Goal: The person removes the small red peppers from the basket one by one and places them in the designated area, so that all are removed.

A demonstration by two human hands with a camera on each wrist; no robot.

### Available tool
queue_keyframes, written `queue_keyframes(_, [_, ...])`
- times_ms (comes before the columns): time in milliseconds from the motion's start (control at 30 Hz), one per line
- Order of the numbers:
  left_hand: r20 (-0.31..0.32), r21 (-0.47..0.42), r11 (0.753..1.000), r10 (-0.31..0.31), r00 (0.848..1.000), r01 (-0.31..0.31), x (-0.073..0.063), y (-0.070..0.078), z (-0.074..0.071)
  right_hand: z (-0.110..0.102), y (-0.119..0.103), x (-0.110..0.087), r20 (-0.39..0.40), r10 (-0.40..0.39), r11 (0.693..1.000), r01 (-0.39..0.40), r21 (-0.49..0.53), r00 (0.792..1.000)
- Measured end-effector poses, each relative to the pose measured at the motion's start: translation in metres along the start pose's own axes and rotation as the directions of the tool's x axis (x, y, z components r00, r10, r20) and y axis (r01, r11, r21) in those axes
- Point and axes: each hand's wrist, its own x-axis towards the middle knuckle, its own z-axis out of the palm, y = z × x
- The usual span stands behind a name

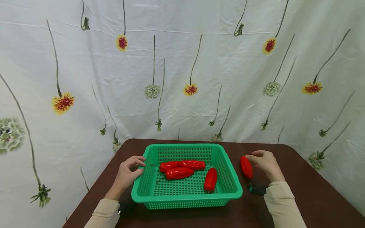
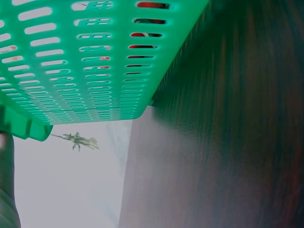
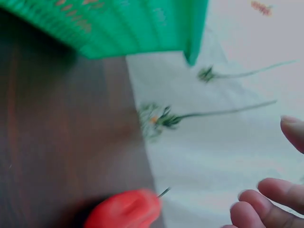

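A green plastic basket (image 1: 186, 203) with slotted walls stands on the table, and several glossy red peppers (image 1: 179, 173) lie in it. At its left rim, my left hand (image 1: 128, 171) has relaxed, bent fingers with nothing in them; only a sliver of that hand (image 2: 6, 190) shows in the left wrist view. One more red pepper (image 1: 246, 167) lies on the tabletop to the right of the basket. My right hand (image 1: 263, 162) hovers beside its stem end. In the right wrist view the fingers (image 3: 273, 209) are spread apart from the pepper (image 3: 124, 210).
The dark brown wooden table (image 1: 308, 183) extends on both sides of the basket. Behind it hangs a white cloth (image 1: 176, 114) printed with flowers. Dark bands (image 1: 258, 190) sit at the wrists.
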Motion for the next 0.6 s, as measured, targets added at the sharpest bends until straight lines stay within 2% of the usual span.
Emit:
queue_keyframes(233, [-0.007,-0.006,1.0,-0.003,1.0,0.003,0.002,0.0,-0.001,-0.001,-0.03,0.003,0.108,-0.083,0.996,0.084,0.0,0.991])
queue_keyframes(367, [-0.001,-0.006,1.0,-0.003,1.0,0.003,0.001,0.001,0.0,-0.001,-0.041,0.008,0.199,-0.136,0.991,0.137,0.01,0.97])
queue_keyframes(467, [0.003,-0.011,1.0,-0.009,1.0,0.009,0.0,0.001,0.001,-0.002,-0.047,0.011,0.288,-0.188,0.98,0.199,-0.007,0.939])
queue_keyframes(600, [0.0,-0.015,1.0,-0.014,1.0,0.014,0.0,0.001,0.001,-0.001,-0.058,0.018,0.417,-0.26,0.957,0.291,-0.011,0.871])
